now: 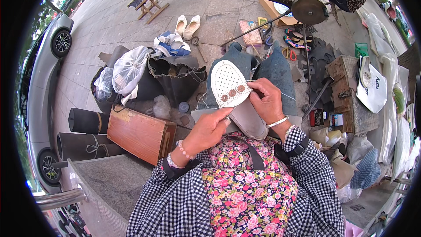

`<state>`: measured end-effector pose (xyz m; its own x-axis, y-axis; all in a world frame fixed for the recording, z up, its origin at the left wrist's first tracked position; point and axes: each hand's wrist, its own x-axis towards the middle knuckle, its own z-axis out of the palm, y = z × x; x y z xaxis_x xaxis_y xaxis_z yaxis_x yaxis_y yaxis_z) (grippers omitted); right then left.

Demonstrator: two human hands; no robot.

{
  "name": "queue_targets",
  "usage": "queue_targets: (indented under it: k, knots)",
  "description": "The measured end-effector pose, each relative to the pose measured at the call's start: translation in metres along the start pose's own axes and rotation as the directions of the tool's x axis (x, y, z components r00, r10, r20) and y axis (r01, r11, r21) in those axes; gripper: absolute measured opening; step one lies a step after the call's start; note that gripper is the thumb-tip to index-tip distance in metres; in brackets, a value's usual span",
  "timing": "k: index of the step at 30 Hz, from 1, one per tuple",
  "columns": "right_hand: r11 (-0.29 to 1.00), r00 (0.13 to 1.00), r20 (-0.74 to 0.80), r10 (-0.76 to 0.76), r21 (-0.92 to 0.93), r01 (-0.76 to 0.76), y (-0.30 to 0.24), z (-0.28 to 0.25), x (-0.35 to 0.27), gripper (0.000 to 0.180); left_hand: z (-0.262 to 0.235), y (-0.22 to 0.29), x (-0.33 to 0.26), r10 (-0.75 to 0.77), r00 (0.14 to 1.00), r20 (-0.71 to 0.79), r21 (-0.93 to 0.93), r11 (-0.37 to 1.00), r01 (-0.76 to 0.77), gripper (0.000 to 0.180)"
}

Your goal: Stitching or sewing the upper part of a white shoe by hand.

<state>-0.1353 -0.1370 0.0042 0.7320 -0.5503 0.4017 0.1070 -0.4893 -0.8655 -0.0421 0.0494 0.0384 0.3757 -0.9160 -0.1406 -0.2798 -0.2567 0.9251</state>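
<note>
Right hand: fingers closed on the right edge of the white shoe, pinching it just beside the three brown flower trims.
Left hand: fingers drawn together under the shoe's near end, fingertips touching its lower edge; whether they pinch a needle I cannot tell.
Shoe: white, perforated upper, held toe-up over the lap, above the grey apron.
Thread: a thin pale line runs off to the right of the shoe, past the right hand.
Progress: by my judgement hand-stitching near the trims is under way; the trims already sit on the upper, the seam looks unfinished, and how much is left cannot be read.
Left of the shoe: a dark open bag, white plastic bags, a wooden box, dark rolls.
Beyond the shoe: a pair of cream flats on the pavement, folding stools.
Right of the shoe: a worn wooden chest, a stitching machine's wheel.
</note>
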Motion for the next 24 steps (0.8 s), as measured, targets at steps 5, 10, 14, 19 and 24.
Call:
queue_targets:
  k: [5, 10, 14, 19, 24]
  knots:
    - [0.999, 0.999, -0.007, -0.037, 0.006, 0.037, -0.001, 0.0, 0.0, 0.021, 0.001, 0.002, 0.0, 0.025, 0.999, -0.028, 0.059, 0.998, -0.023, 0.034]
    - [0.998, 0.999, 0.002, -0.05, -0.03, 0.05, -0.001, -0.001, 0.002, 0.018, 0.002, 0.001, -0.002, 0.004, 1.0, -0.017, 0.095, 0.995, -0.003, 0.037]
    - [0.998, 1.0, -0.01, 0.007, -0.055, -0.007, 0.003, -0.001, 0.003, 0.015, 0.007, -0.001, 0.005, 0.229, 0.966, -0.118, 0.199, 0.959, -0.203, 0.038]
    - [0.945, 0.945, -0.084, 0.316, 0.114, -0.305, 0.018, -0.004, 0.005, 0.013, -0.005, 0.023, 0.041, 0.338, 0.941, -0.023, 0.508, 0.815, -0.28, 0.033]
    - [0.891, 0.886, -0.086, 0.455, 0.034, -0.454, 0.039, -0.023, 0.0, 0.012, -0.012, 0.034, 0.074, 0.303, 0.949, 0.093, 0.682, 0.675, -0.282, 0.023]
